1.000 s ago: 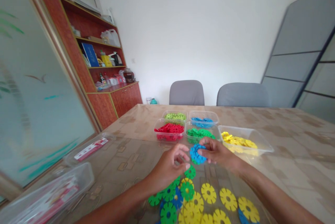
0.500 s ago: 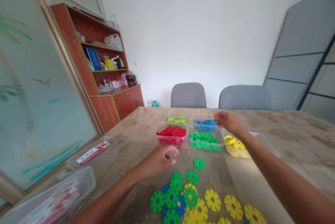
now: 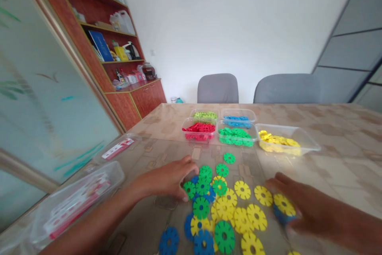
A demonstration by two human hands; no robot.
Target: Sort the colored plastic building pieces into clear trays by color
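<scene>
My left hand (image 3: 171,176) reaches in from the left with thumb and fingers apart in a curve. Its thumb is beside or touching a green notched plastic disc (image 3: 189,190) at the left edge of a loose pile. My right hand (image 3: 301,203), slightly blurred, is low over the tabletop with its fingers apart around a yellow disc (image 3: 284,205). That disc overlaps a blue disc (image 3: 280,216); whether the fingertips touch them I cannot tell. Between the hands lie several more discs, among them a yellow one (image 3: 242,190), a green one (image 3: 224,237) and a blue one (image 3: 169,241).
Behind the pile stand clear tubs of sorted pieces: red (image 3: 199,129), green (image 3: 235,135), yellow (image 3: 279,143), light green (image 3: 205,115) and blue (image 3: 238,119). At the left lie a clear container (image 3: 115,173) and a lid (image 3: 135,139) with printed cards. Two grey chairs (image 3: 217,88) are at the far edge.
My right hand has come back from the blue tub to the right side of the pile. My left hand has moved down to the pile's left edge. The view has tilted downward.
</scene>
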